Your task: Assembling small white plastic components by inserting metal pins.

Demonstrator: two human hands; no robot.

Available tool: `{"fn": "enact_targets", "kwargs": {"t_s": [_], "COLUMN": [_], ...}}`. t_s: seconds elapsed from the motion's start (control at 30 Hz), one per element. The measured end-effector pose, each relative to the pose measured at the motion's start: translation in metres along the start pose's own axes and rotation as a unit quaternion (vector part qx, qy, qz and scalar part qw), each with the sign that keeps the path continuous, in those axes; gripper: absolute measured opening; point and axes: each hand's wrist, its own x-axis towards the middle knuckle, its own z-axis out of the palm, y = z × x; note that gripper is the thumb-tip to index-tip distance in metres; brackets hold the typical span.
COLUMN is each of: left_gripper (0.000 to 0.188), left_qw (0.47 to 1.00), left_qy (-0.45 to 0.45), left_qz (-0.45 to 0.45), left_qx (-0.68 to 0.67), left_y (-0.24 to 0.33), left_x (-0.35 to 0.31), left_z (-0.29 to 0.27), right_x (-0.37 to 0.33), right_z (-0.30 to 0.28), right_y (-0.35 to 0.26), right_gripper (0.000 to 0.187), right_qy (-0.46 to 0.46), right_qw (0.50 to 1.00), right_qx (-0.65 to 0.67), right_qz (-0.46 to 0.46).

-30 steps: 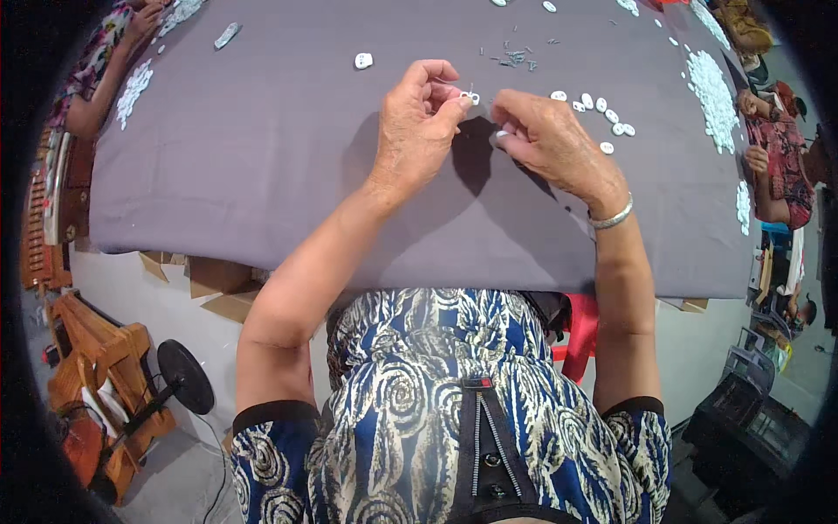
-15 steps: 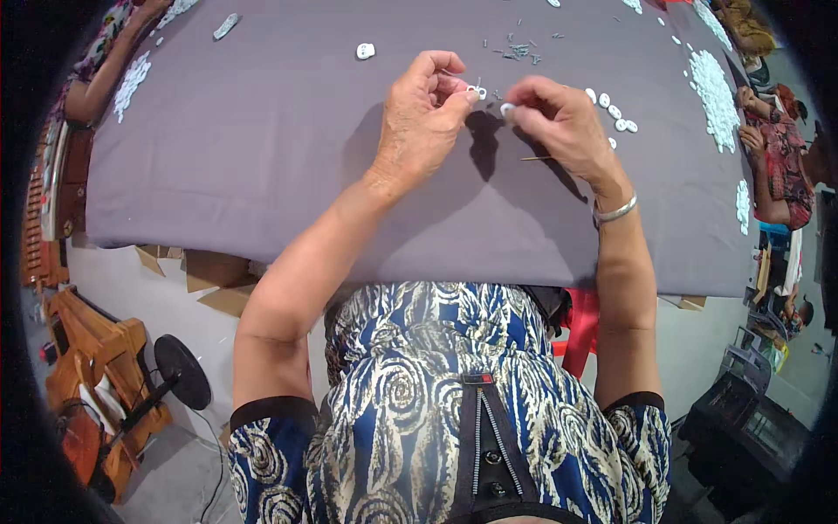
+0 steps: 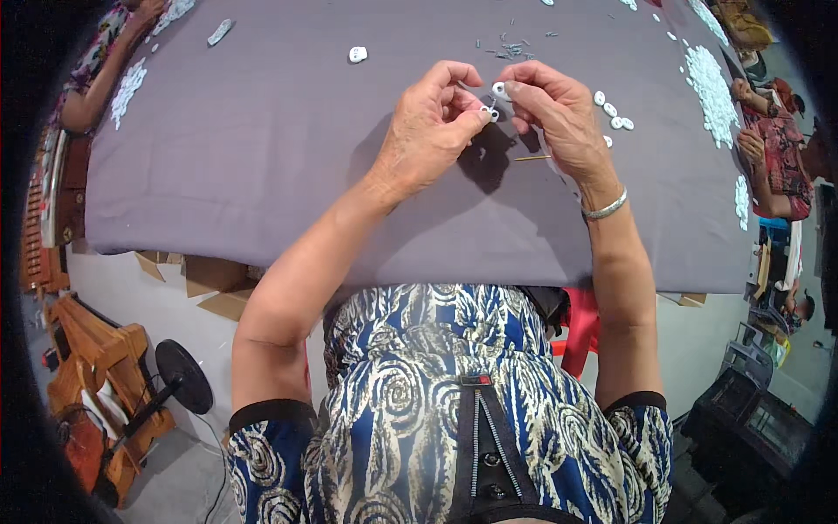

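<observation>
My left hand (image 3: 434,122) pinches a small white plastic piece with round holes (image 3: 491,114) between thumb and forefinger. A thin grey pin seems to stick up from it. Close beside it, my right hand (image 3: 559,109) grips a white oval piece with a hole (image 3: 500,89) in its fingertips, over the pin's upper end. Whether the oval piece touches the pin I cannot tell. A thin golden stick (image 3: 532,158) shows below my right hand. Several white oval pieces (image 3: 610,111) lie to the right of that hand, and small grey pins (image 3: 512,50) are scattered beyond both hands.
A grey cloth (image 3: 218,175) covers the table. A rounded white piece (image 3: 358,54) lies far left of my hands, a longer white piece (image 3: 220,32) beyond it. White piles (image 3: 709,92) line the right side, another (image 3: 129,92) the left. Other people sit at both sides.
My right hand has brought the white oval piece up and left, close to the piece in my left hand. My left hand has moved slightly right and nearer to me.
</observation>
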Motion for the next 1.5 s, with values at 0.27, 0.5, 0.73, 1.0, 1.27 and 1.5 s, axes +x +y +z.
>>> {"fn": "enact_targets", "kwargs": {"t_s": [0.27,0.5,0.73,1.0,1.27,1.5], "left_gripper": [0.030,0.030,0.030,0.025,0.026,0.026], "left_qw": [1.000,1.000,1.000,0.999,1.000,1.000], "left_qy": [-0.009,-0.006,-0.006,0.001,0.012,0.020], "left_qz": [0.003,0.001,0.007,0.017,0.005,0.012], "left_qx": [0.022,0.019,0.019,0.029,0.007,-0.002], "left_y": [-0.002,-0.003,-0.002,-0.001,0.001,-0.001], "left_x": [-0.001,-0.001,-0.001,-0.001,-0.002,0.000], "left_z": [-0.002,-0.003,-0.001,-0.002,-0.001,-0.003], "right_x": [-0.002,-0.002,-0.001,-0.003,-0.004,-0.003], "right_z": [0.004,0.007,0.005,0.008,0.010,0.010], "right_y": [-0.003,-0.004,-0.003,-0.007,-0.003,-0.001], "right_gripper": [0.015,0.015,0.014,0.013,0.012,0.016], "right_qy": [-0.006,0.002,0.007,-0.010,-0.032,-0.034], "right_qw": [0.999,0.999,0.996,0.993,0.989,0.989], "right_qx": [-0.036,-0.047,-0.087,-0.115,-0.143,-0.139], "right_qz": [0.001,-0.001,-0.010,-0.024,-0.029,-0.039]}}
